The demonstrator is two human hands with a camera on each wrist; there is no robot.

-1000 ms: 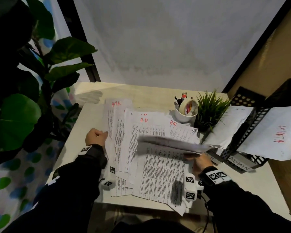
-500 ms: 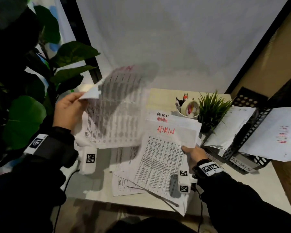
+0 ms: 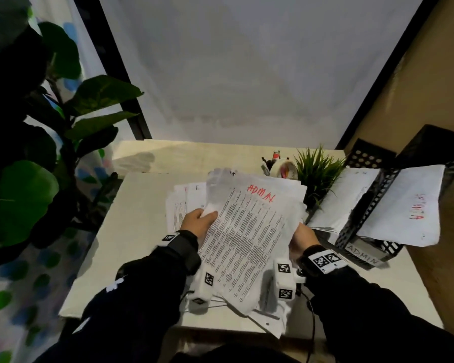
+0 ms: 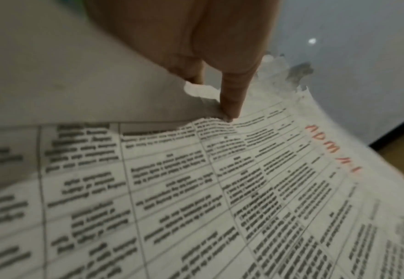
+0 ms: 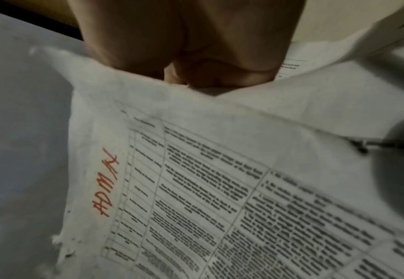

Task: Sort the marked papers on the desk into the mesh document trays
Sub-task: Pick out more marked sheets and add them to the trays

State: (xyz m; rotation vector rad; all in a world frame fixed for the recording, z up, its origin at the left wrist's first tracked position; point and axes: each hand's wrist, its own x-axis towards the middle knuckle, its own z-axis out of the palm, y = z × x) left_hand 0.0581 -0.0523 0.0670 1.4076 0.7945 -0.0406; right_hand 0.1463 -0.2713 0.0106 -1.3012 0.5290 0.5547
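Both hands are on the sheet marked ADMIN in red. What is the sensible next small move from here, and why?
Probably carry the ADMIN sheet rightward to the mesh tray labelled ADMIN. The left hand and right hand each hold an edge, it is raised above the paper pile, and its red marking matches that tray's label.

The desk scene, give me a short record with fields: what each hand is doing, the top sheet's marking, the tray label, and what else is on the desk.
left hand: left hand grips the left edge of the white printed paper stack
right hand: right hand holds the stack's right edge, fingers hidden under the paper
top sheet marking: ADMIN in red ink
tray label: black mesh document tray at right, front tag reads ADMIN
tray contents: white sheets already inside
other items: small green potted plant, white cup of pens
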